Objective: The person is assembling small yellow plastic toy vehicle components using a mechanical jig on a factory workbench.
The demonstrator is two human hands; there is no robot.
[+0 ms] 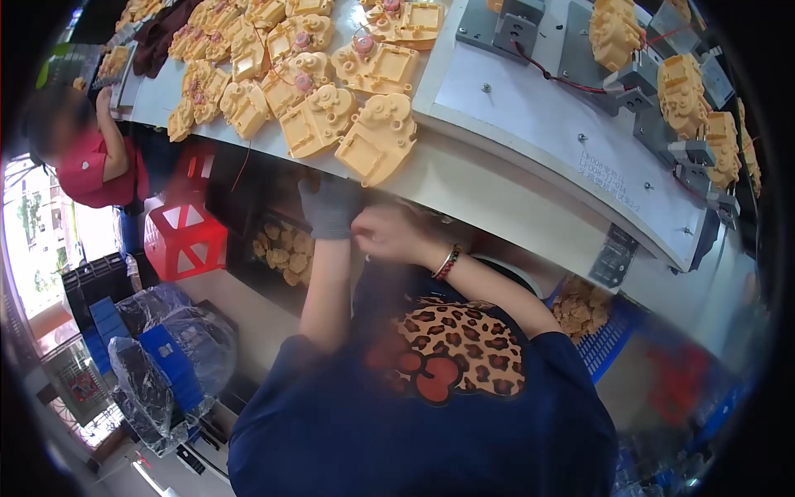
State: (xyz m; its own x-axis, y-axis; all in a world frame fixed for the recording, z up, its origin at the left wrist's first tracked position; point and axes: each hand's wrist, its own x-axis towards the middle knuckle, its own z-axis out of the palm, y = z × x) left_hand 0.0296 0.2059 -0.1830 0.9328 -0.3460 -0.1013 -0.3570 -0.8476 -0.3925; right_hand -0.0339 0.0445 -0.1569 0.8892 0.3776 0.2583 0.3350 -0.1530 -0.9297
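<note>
My left hand [331, 209] wears a grey glove and is held just below the front edge of the bench. Its fingers are blurred and partly hidden, so their pose is unclear. Close beside the glove's wrist end is my bare right hand [392, 233], fingers curled in; whatever they may hold is hidden. A bracelet [448, 262] circles my right wrist. On the bench above both hands lie yellow plastic housings, the nearest one [378, 139] jutting over the edge. Another housing [317, 121] lies to its left. Several housings carry pink round parts and thin red wires.
At right, a raised white fixture board [542, 124] holds metal blocks and more housings. A red stool [185, 240] stands left below the bench, near a co-worker in red [99, 170]. Yellow parts [286, 251] fill a dark bin; a blue basket [603, 348] is at right.
</note>
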